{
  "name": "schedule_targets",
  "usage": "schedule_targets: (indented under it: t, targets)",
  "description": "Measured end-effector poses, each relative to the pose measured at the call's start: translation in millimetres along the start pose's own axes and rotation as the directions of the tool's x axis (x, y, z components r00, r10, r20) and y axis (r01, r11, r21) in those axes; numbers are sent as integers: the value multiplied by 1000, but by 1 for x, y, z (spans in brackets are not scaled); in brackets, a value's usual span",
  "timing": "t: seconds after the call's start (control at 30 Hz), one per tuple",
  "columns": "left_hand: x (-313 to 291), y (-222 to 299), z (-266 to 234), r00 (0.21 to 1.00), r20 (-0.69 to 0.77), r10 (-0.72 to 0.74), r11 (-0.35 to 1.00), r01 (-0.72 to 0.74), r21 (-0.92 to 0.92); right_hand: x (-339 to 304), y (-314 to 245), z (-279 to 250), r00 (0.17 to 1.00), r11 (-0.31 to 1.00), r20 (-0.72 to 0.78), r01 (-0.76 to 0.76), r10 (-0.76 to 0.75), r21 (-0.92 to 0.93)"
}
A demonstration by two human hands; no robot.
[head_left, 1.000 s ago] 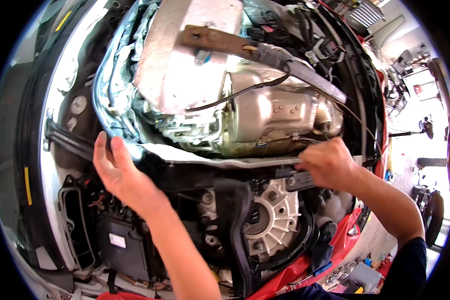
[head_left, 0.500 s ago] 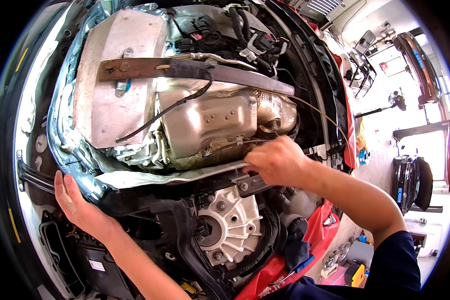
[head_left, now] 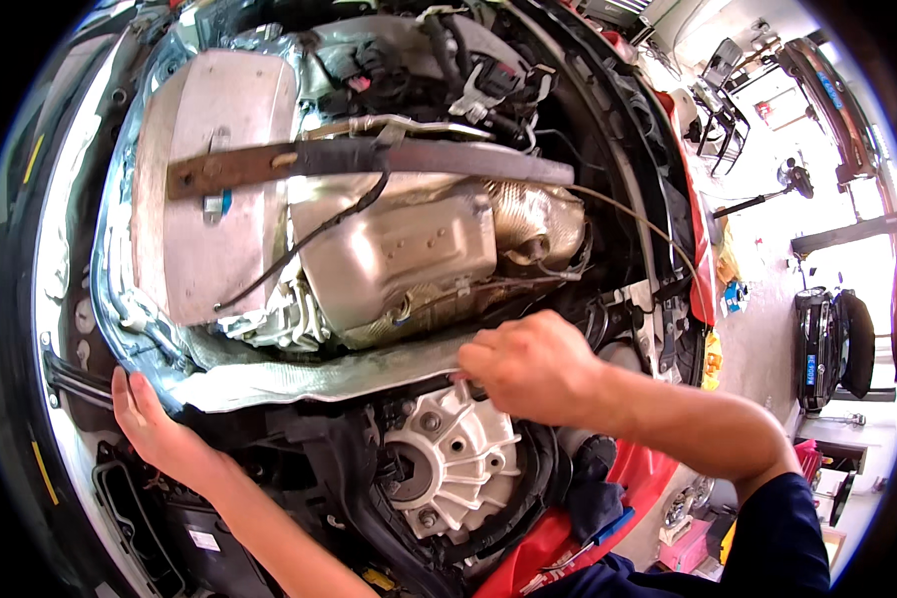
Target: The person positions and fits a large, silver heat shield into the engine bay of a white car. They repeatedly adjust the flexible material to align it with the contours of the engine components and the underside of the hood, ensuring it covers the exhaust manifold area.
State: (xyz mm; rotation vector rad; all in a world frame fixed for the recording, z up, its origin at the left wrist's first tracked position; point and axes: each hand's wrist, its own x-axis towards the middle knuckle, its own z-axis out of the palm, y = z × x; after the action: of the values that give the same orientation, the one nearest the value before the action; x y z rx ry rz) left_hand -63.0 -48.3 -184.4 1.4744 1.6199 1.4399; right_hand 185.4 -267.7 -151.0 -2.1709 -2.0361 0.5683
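A long silver foil-faced insulation mat (head_left: 339, 377) runs across the engine bay, between the metal-shielded engine and the white cast housing (head_left: 458, 448). My right hand (head_left: 533, 364) is closed in a fist at its right end, seemingly pinching the edge; the fingertips are partly hidden. Near the mat's left end, my left hand (head_left: 169, 439) has its fingers stretched out and touches the corner by the bluish body edge. Behind the mat lies the bronze-coloured heat shield (head_left: 399, 249), with a flat silver cover plate (head_left: 229, 130) to its left.
A rusty brown bar (head_left: 369, 159) lies across the engine, with a thin black hose (head_left: 309, 239) over the shields. Nearer me are a black box (head_left: 204, 538), a red cover (head_left: 638, 483) and a dark cloth (head_left: 596, 498). Workshop equipment and a black car (head_left: 817, 349) stand at right.
My right hand has come nearer to me and slightly left, drawing the mat's right part along, so more silver surface shows. My left hand has barely moved. The view has shifted slightly.
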Motion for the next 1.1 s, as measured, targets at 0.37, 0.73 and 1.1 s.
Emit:
schedule_targets:
  t: [0.37, 0.73, 1.1]
  targets:
    - [9, -9, -16, 994, -8, 110, 991, -109, 77, 11, -19, -26, 966, 975, -164, 181, -201, -129]
    - [-7, -3, -9, 973, -50, -224, 966, 215, -147, 19, -23, -22, 897, 964, -356, 222, -261, -145]
    - [-8, 0, -2, 999, -20, -32, 999, 31, -9, 35, 6, -2, 865, 969, -439, 196, -243, -151]
